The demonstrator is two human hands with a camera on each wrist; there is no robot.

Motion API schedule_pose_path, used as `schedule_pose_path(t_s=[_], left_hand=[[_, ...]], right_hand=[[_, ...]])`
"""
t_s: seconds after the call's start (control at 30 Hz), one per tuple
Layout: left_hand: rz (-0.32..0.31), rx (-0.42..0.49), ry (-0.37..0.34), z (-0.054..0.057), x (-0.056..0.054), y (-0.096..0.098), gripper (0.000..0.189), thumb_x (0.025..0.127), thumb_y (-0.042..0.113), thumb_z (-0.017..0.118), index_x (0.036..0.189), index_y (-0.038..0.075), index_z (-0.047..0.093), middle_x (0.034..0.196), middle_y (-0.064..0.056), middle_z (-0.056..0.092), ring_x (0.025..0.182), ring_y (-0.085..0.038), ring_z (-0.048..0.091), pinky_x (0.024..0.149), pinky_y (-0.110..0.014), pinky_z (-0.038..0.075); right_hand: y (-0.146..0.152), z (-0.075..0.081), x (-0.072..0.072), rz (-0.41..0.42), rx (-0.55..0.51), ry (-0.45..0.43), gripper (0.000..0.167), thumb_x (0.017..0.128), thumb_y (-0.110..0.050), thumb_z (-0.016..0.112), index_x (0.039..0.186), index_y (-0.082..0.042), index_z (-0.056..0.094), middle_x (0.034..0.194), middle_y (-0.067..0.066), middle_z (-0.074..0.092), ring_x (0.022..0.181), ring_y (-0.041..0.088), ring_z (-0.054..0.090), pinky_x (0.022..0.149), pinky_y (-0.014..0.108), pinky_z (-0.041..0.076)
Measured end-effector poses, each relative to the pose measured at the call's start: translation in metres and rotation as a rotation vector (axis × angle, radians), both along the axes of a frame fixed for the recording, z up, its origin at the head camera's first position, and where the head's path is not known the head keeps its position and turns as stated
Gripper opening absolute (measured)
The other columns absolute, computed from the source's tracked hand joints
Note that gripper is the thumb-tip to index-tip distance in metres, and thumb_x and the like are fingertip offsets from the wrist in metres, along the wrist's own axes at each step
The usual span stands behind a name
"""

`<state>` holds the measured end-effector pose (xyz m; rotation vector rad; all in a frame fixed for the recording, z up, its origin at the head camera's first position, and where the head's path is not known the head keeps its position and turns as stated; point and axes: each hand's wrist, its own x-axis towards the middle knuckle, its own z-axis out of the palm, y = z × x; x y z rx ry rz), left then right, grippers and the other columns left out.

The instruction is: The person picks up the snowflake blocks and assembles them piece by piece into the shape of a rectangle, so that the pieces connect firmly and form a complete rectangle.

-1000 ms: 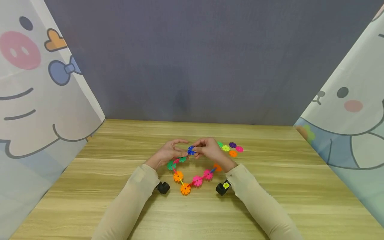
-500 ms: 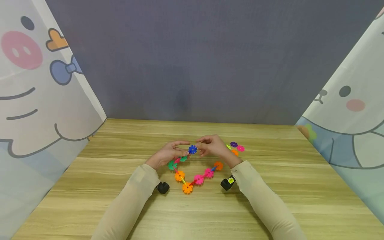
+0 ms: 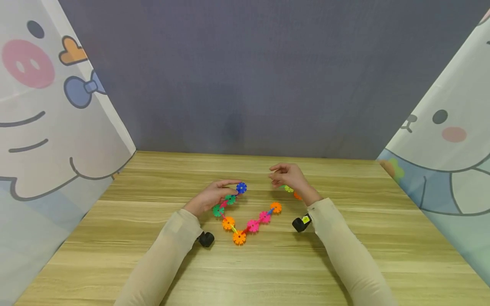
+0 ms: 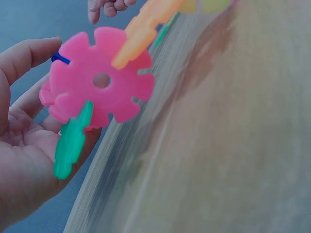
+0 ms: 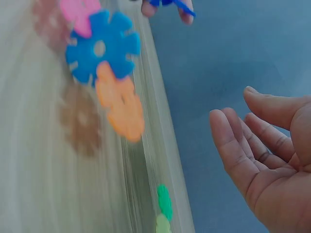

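**Currently: one chain of slotted discs [image 3: 239, 241] held at an end by the left hand [image 3: 213, 198]; right hand [image 3: 292, 177] unladen**

Item 1, chain: centre of the head view, a V-like curve left open at the top. Sequence from its upper end: blue disc [image 3: 243, 189], greens, oranges at the bottom, pinks, then an orange disc [image 3: 276, 209] at the right end. Smaller links, seen edge-on, join them.

Item 2, left hand: left of centre. Thumb and forefinger parted, gripping the chain at its blue end; exact contact partly hidden. Left wrist view, upper left: pink disc [image 4: 109, 94] in front of the fingers, green piece [image 4: 73, 145] slotted below.

Item 3, right hand: right of centre, well apart from the left. Fingers loosely bent, thumb clear of them, nothing gripped.

Item 4, loose pieces: yellow-green disc [image 3: 289, 189] and orange piece [image 3: 297, 196], beside the right hand and wrist, partly covered.

Setting: wood-grain table [image 3: 245, 280], lower frame; grey backdrop [image 3: 245, 85], top centre; cartoon-printed panels [image 3: 49, 110], both sides.
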<state>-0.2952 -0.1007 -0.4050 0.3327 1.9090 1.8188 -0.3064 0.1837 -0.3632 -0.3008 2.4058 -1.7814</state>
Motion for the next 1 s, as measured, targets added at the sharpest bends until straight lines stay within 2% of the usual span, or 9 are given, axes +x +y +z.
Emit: schedule_pose_path(t_s=[0.13,0.3,0.43,0.6,0.67,0.87,1.0], left_hand=[[0.01,0.007,0.0,0.001,0.001,0.0,0.05,0.098,0.012,0.062,0.147,0.009,0.05,0.136,-0.015,0.059,0.105,-0.021,0.065,0.08,-0.031,0.054],[0.018,0.042,-0.022,0.002,0.001,0.0,0.049,0.1,0.012,0.06,0.147,0.007,0.049,0.126,-0.013,0.066,0.104,-0.022,0.066,0.076,-0.029,0.055],[0.018,0.07,-0.037,0.001,0.002,0.0,0.048,0.101,0.012,0.059,0.147,0.004,0.047,0.118,-0.01,0.069,0.094,-0.018,0.068,0.068,-0.025,0.055],[0.018,0.069,-0.035,0.0,0.002,0.0,0.047,0.101,0.011,0.059,0.146,0.004,0.049,0.115,-0.012,0.07,0.078,-0.01,0.066,0.055,-0.019,0.047],[0.019,0.068,-0.031,-0.001,0.002,0.0,0.047,0.101,0.012,0.059,0.146,0.004,0.049,0.115,-0.012,0.07,0.078,-0.009,0.066,0.054,-0.019,0.046],[0.035,0.077,-0.032,0.001,0.003,0.001,0.045,0.102,0.01,0.058,0.146,0.003,0.049,0.113,-0.01,0.07,0.088,-0.014,0.068,0.063,-0.023,0.053],[0.055,0.039,-0.014,0.003,0.005,0.002,0.042,0.1,0.012,0.06,0.141,0.006,0.055,0.112,-0.015,0.07,0.071,-0.009,0.063,0.052,-0.019,0.045]], right_hand=[[0.009,0.0,-0.004,-0.025,0.008,-0.006,0.042,0.094,-0.002,0.067,0.13,0.016,0.053,0.099,0.022,0.066,0.087,0.041,0.068,0.083,0.055,0.055],[0.018,-0.003,-0.009,-0.064,0.029,-0.025,0.043,0.094,-0.002,0.068,0.13,0.016,0.052,0.093,0.011,0.063,0.082,0.033,0.068,0.083,0.05,0.056],[0.022,-0.006,-0.011,-0.086,0.094,-0.031,0.042,0.093,-0.003,0.069,0.129,0.014,0.055,0.096,0.013,0.06,0.087,0.036,0.066,0.084,0.047,0.057],[0.027,-0.015,-0.017,-0.091,0.176,-0.032,0.042,0.091,-0.005,0.072,0.127,0.012,0.058,0.099,0.015,0.063,0.087,0.034,0.067,0.08,0.041,0.058],[0.029,-0.019,-0.02,-0.088,0.205,-0.034,0.042,0.091,-0.006,0.073,0.126,0.012,0.058,0.1,0.016,0.064,0.085,0.031,0.067,0.078,0.039,0.059],[0.035,-0.026,-0.025,-0.072,0.253,-0.043,0.044,0.088,-0.009,0.076,0.124,0.011,0.06,0.105,0.022,0.064,0.083,0.026,0.066,0.077,0.036,0.058],[0.035,-0.028,-0.025,-0.048,0.311,-0.006,0.043,0.083,-0.009,0.08,0.117,0.012,0.064,0.103,0.024,0.066,0.079,0.026,0.067,0.072,0.034,0.059]])
